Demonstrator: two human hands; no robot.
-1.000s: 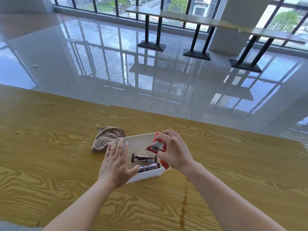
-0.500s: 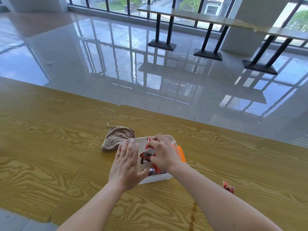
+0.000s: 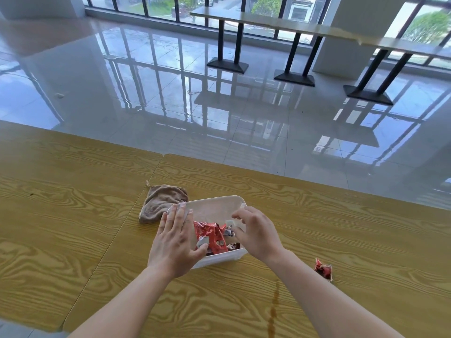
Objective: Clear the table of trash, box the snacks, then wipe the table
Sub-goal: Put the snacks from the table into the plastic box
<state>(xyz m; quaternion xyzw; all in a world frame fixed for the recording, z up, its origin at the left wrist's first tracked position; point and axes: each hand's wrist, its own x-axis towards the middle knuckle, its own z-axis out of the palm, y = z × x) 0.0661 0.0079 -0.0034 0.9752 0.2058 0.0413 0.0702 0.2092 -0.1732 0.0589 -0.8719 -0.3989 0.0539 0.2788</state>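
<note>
Left hand (image 3: 174, 242): fingers straight, lying flat on the 9 o'clock rim of the white box (image 3: 219, 198), steadying it. Its grip holds nothing.

Right hand (image 3: 258, 232): hovers over the box's 3 o'clock side, grip loose and part-spread, apparently empty.

Red snack packet (image 3: 211, 236) lies crumpled inside the box, on top of the dark chocolate bars (image 3: 233, 246).

Torn red wrapper (image 3: 323, 268) lies on the tabletop (image 3: 73, 228), well apart from the box, at about 4 o'clock from the right hand. Its long axis runs roughly 11 to 5. The right hand is clearly the nearer one, so this is likely the next pick.

Brown cloth (image 3: 162, 202) touches the box's 10 o'clock corner. Wet streak (image 3: 273, 311) at 6 o'clock, not yet wiped.

Change: a second ago the right hand pinched the red packet above the box; now the packet is down and released. The left hand has not moved from the rim.
</note>
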